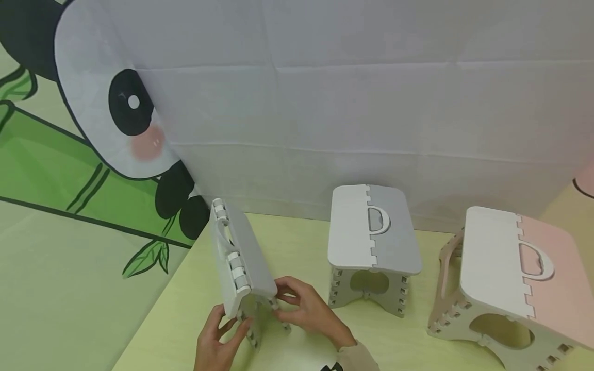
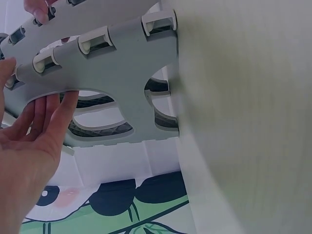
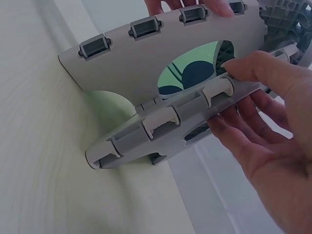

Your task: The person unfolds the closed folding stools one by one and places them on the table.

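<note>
A partly folded grey and white folding stool (image 1: 254, 247) stands at the left of the table, its two top halves tilted up against each other like a ridge. My left hand (image 1: 219, 337) grips the near left leg panel; in the left wrist view its fingers (image 2: 56, 113) reach into the cutout of that grey panel (image 2: 119, 68). My right hand (image 1: 307, 310) holds the near right leg panel. In the right wrist view the thumb (image 3: 256, 66) lies over this leg panel (image 3: 163, 122) and the fingers curl under it. The far legs are mostly hidden.
An unfolded white and grey stool (image 1: 373, 229) stands right of my hands. Farther right is an unfolded white and pink stool (image 1: 524, 278). A pale cloth (image 1: 325, 113) hangs behind the pale yellow table (image 1: 176, 330), with a panda print at the left.
</note>
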A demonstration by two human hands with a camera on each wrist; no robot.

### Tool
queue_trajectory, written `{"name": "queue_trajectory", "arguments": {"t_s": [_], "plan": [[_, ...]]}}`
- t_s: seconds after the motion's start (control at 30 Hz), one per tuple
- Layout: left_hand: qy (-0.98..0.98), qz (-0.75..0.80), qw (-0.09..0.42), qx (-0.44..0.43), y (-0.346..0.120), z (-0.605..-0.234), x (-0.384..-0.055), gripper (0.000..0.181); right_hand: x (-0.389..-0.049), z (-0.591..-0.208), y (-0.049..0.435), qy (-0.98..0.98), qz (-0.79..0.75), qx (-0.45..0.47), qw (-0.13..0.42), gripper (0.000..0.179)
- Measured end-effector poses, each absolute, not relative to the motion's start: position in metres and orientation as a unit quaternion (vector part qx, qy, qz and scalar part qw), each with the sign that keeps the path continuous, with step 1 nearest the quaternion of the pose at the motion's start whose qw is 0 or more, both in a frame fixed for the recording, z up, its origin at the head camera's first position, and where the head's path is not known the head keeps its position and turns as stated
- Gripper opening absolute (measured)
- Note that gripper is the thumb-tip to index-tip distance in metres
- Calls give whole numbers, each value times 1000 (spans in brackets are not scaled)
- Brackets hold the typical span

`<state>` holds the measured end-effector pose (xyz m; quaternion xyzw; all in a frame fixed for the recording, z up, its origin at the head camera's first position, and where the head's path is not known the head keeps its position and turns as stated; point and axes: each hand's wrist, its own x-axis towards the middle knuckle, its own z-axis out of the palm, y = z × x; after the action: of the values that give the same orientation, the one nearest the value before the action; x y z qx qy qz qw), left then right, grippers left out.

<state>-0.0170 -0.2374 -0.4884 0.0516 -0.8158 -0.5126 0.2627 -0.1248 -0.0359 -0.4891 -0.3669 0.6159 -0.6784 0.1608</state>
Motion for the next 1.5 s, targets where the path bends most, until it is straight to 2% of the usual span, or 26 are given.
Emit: {"name": "queue_trajectory", "arguments": {"t_s": [0.4,0.9,1.17,1.5], "plan": [[-817,-492,298,52,-239,-494,-19,48,-128,-491,-32,608,-680,-378,156,47],[-804,-486,343,4,-247,-497,-18,48,-131,-493,-29,594,-683,-399,143,45],[-800,-484,355,-10,-252,-499,-17,49,-132,-493,-29,596,-687,-387,152,47],[-804,-483,346,13,-252,-495,-14,48,-133,-492,-29,607,-679,-380,164,46]]}}
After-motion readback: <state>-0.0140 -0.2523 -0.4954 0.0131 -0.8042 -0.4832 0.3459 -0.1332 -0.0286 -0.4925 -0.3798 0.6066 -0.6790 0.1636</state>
